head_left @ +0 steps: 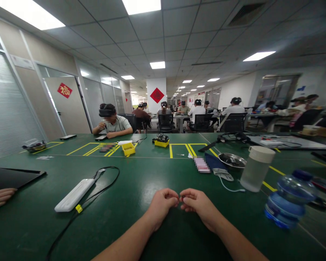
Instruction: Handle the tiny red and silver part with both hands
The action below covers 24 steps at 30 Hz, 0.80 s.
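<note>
My left hand (pixel 163 203) and my right hand (pixel 197 203) rest side by side on the green table (pixel 141 188), low in the middle of the head view. Both have their fingers curled into a pinch, and the fingertips meet between them. Something very small seems to be held where they touch; it is too small to name. A white power bank (pixel 74 194) with a black cable (pixel 97 188) lies to the left of my left hand. To the right stand a frosted plastic cup with a white lid (pixel 255 168) and a blue water bottle (pixel 289 199).
Another person's hand (pixel 0 197) lies at the left edge beside a black tablet (pixel 11 177). A metal bowl (pixel 232 160) and a white cord (pixel 228 183) sit behind my right hand. A yellow tray (pixel 128 148) stands farther back. A seated person with a headset (pixel 111 123) faces me across the table.
</note>
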{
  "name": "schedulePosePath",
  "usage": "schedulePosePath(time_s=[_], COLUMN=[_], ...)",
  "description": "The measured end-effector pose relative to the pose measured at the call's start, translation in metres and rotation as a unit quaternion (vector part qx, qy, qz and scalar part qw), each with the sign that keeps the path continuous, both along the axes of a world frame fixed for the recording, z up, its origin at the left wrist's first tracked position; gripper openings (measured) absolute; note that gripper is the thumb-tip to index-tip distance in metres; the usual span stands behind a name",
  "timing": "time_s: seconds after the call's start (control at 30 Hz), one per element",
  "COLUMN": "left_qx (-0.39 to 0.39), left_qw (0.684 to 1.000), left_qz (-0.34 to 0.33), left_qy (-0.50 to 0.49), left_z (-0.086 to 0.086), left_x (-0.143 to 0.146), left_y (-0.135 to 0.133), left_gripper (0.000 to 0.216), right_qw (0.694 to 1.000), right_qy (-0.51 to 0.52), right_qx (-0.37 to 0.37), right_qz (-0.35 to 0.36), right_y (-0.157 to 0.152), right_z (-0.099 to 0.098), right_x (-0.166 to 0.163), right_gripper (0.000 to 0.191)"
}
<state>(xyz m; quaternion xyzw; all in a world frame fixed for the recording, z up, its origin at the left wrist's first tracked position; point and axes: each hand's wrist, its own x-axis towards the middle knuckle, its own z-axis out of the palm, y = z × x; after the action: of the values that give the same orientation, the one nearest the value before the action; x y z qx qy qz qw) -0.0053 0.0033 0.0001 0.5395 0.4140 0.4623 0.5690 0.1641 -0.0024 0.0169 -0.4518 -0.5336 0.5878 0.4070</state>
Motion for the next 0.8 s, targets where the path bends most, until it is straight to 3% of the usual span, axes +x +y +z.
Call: schedulePosePath(time_s=[0.53, 0.8], left_qx=[-0.008, -0.001], left_qw=[1.0, 1.0], left_qz=[-0.005, -0.015], left_qy=[-0.004, 0.008], left_z=[0.0054, -0.0008], left_x=[0.0003, -0.0005], left_y=[-0.0038, -0.0015], left_gripper=[0.015, 0.016], right_qw=[1.0, 1.0], right_qy=[-0.003, -0.01], right_qx=[-0.008, 0.004], right_qz=[0.011, 0.019], right_y=[-0.001, 0.0], right_z=[0.0025, -0.0023], right_x=[0.0009, 0.0021], right_gripper=[0.022, 0.021])
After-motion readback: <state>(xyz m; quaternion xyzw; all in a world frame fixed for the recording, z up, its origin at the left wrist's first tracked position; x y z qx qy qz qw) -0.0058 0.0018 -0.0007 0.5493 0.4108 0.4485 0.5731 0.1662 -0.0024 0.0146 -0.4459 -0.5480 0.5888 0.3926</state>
